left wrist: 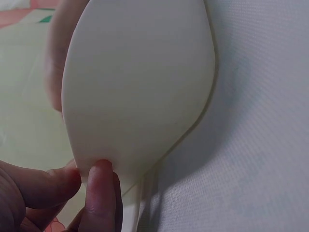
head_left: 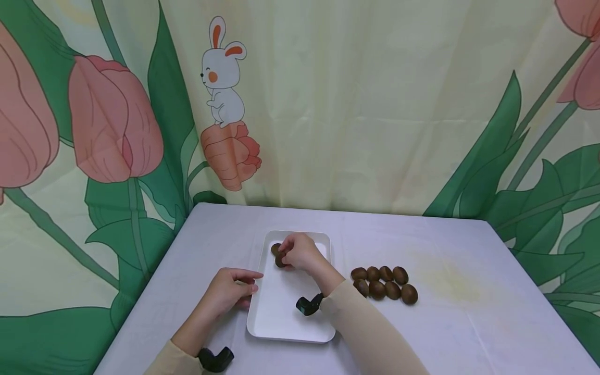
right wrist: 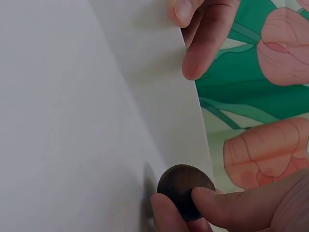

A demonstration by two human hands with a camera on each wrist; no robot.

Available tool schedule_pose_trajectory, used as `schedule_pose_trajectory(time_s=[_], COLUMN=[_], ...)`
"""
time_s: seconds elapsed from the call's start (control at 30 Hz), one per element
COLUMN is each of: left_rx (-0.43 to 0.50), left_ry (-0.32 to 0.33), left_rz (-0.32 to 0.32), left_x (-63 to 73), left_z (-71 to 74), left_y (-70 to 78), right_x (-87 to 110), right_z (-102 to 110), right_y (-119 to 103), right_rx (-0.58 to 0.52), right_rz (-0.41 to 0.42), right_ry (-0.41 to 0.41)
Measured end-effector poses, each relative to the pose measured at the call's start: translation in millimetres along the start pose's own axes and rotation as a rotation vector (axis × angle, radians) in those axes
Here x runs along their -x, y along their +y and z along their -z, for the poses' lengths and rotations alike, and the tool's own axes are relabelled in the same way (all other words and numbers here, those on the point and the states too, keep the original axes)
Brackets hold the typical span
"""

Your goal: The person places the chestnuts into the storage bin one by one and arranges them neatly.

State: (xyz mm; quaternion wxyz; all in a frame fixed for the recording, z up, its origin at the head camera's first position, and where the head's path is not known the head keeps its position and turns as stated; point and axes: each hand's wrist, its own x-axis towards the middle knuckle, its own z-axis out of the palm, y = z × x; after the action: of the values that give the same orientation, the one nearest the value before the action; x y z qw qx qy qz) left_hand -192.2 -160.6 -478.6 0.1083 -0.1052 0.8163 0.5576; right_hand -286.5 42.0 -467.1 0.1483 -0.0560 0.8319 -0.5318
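Observation:
A white rectangular tray (head_left: pixel 276 317) lies on the table. My right hand (head_left: pixel 303 253) is over its far part and pinches a brown chestnut (head_left: pixel 280 261) between thumb and fingers. In the right wrist view that chestnut (right wrist: pixel 181 186) is dark and round, close to the tray's side wall. Just beyond it, another chestnut (head_left: pixel 275 249) sits by the far left corner, partly covered by the held one. My left hand (head_left: pixel 225 290) rests its fingertips against the tray's left edge. Up close, in the left wrist view, those fingers (left wrist: pixel 100 193) touch the outer wall and rim.
Several chestnuts (head_left: pixel 392 290) stand in two rows on the white tablecloth (head_left: pixel 450 333), right of the tray. My right forearm passes close to their near left end. Behind the table hangs a curtain (head_left: pixel 347 104) printed with tulips and a rabbit.

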Motion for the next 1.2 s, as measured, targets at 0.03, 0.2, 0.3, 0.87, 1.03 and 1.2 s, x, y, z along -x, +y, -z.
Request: schedule_pose_trajectory(time_s=[0.03, 0.2, 0.3, 0.87, 1.03, 1.2], left_rx=[0.001, -0.002, 0.005, 0.027, 0.023, 0.026], left_ry=[0.001, 0.003, -0.002, -0.011, -0.005, -0.005], left_rz=[0.002, -0.008, -0.012, -0.041, -0.039, -0.035], left_x=[0.2, 0.7, 0.6, 0.8, 1.2, 1.6], left_z=[0.0, 0.6, 0.7, 0.7, 0.5, 0.5], left_y=[0.2, 0.2, -0.1, -1.3, -0.6, -0.3], right_x=[-0.3, -1.2, -1.7, 0.0, 0.7, 1.2], right_z=[-0.6, -2.8, -2.9, -3.2, -2.5, -1.3], right_y=[0.6, 2.6, 3.3, 3.6, 3.8, 3.6], right_rx=[0.006, 0.022, 0.06, 0.106, 0.119, 0.125], right_rz=[-0.005, -0.003, 0.011, 0.011, 0.004, 0.005], right_ry=[0.007, 0.026, 0.031, 0.044, 0.042, 0.048])
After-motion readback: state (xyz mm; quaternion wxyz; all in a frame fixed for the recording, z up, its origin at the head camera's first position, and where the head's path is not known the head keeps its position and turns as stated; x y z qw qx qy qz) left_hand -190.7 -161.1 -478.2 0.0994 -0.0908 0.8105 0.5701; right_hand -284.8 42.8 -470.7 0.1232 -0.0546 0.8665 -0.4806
